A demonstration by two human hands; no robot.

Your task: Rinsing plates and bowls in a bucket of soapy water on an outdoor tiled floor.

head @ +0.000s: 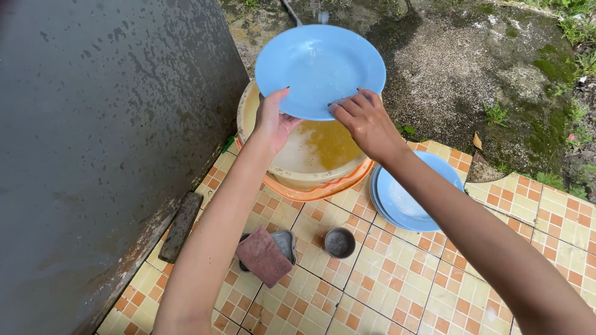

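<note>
Honestly, the plate (320, 68) could slip from me here. It looks wet, with drops on its face, and I have it only by its near rim, so most of it hangs out past my fingers. If it tips away, I judge it would drop into the basin (298, 170) below, or strike the basin's rim and chip. It could also land on the rough, mossy ground (472, 68) on the far side.

My left hand (273, 121) is closed on the near left part of the rim, thumb on top, fingers underneath and out of sight. My right hand (366, 121) pinches the near right part, its fingertips (341, 107) curled over the edge onto the face. Both are shut only as far as the thin rim allows.

I hold the plate tilted up, above the basin of yellowish water. To the near right, a stack of blue plates (406, 201) sits on the tiles (385, 273), partly under my right forearm. A small cup (339, 242) and a cloth (264, 254) lie nearer to me.
</note>
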